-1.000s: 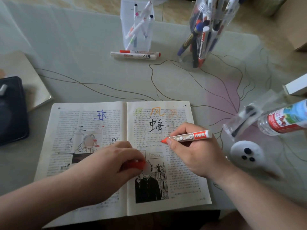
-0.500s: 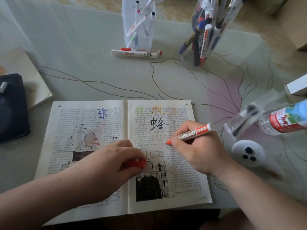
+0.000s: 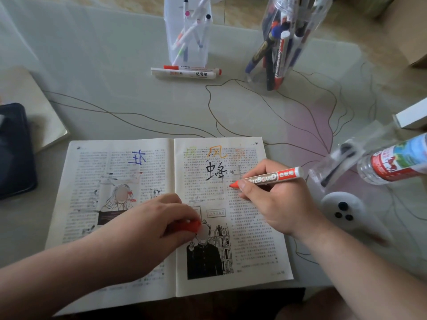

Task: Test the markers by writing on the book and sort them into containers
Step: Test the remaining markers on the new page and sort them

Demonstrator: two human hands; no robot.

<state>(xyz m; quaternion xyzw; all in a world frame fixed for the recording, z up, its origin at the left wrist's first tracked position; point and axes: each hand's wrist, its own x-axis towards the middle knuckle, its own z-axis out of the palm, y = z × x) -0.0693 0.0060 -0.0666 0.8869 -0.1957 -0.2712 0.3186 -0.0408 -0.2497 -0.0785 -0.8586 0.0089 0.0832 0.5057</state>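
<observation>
An open book (image 3: 129, 232) lies at the table's near edge, with blue, orange and black characters written on its pages. My right hand (image 3: 275, 204) grips a red whiteboard marker (image 3: 270, 177), its tip touching the right page just below the black character. My left hand (image 3: 150, 222) rests on the book's middle and pinches the red cap (image 3: 193, 226). At the back stand a square clear holder (image 3: 188, 33) with thin markers and a round clear container (image 3: 282, 40) packed with thick markers. Two markers (image 3: 184, 72) lie flat before the square holder.
A clear plastic bottle (image 3: 392, 160) with a red label lies at the right, beside a clear container (image 3: 332, 167) on its side. A white rounded object (image 3: 342, 211) sits near my right wrist. A black case (image 3: 13, 148) lies on a book at the left.
The marker tip has shifted slightly up the right page, toward the black character. My left hand stays put, holding the cap.
</observation>
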